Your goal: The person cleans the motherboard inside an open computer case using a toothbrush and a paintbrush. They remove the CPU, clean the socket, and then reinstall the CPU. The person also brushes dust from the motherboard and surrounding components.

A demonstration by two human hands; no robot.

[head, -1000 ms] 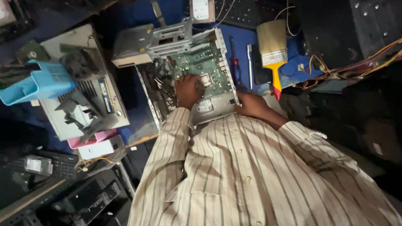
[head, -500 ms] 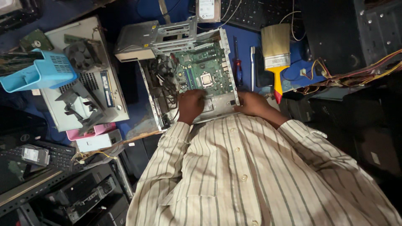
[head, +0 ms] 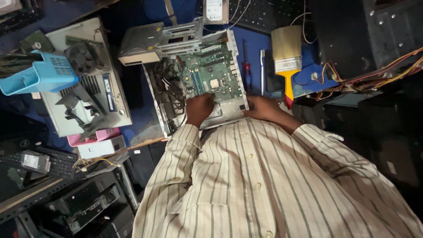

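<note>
The open computer case [head: 194, 83] lies flat on the blue desk [head: 257, 44], directly ahead of the person, with its green motherboard [head: 211, 75] exposed and a tangle of dark cables [head: 169, 88] along its left side. The left hand [head: 199, 108] rests inside the case at the near edge of the board, fingers curled downward; whether it grips anything I cannot tell. The right hand [head: 263, 107] lies flat against the case's near right corner, fingers loosely spread, seemingly steadying the metal wall rather than clasping it. To do this well, it seems wise to keep the right hand bracing the frame while the left works gently, avoiding pressure on the small square chip [head: 214, 83] and keeping the cables out of the way. A red-handled screwdriver [head: 246, 66] and a wide paintbrush [head: 287, 59] with a yellow handle lie just beside the case on the right.
</note>
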